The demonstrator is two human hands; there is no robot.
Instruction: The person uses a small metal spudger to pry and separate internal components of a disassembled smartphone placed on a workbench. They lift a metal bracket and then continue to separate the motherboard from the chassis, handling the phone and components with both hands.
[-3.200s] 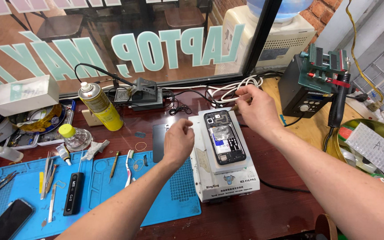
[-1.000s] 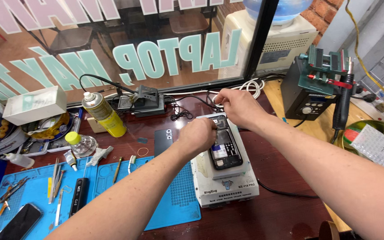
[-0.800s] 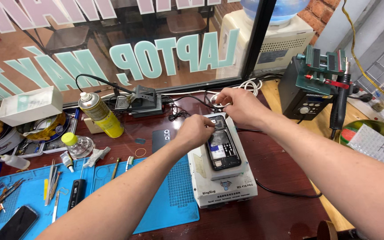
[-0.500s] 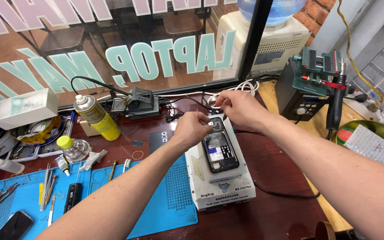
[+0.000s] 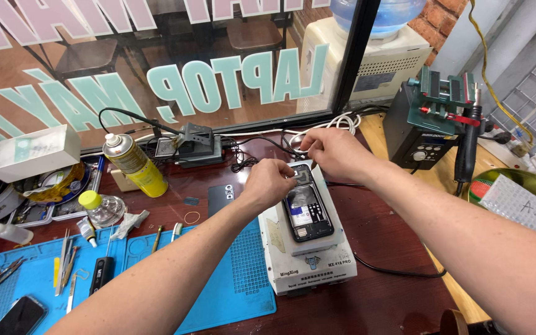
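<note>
Both my hands are at the far end of the opened phone (image 5: 307, 213), which lies face-open on the white heating plate box (image 5: 308, 260), right of the blue work mat (image 5: 218, 291). My left hand (image 5: 270, 182) is curled, fingertips pinched down on the phone's top edge; whether it grips any small part I cannot tell. My right hand (image 5: 333, 152) hovers just beyond, fingers bunched together near the same top corner; what they pinch, if anything, is hidden. To the left on the far side stands a yellow spray can (image 5: 134, 165). A small clear bottle with a yellow cap (image 5: 102, 208) sits nearer. Tweezers (image 5: 64, 267) lie on the mat's left part. A soldering station (image 5: 432, 121) stands far right.
</note>
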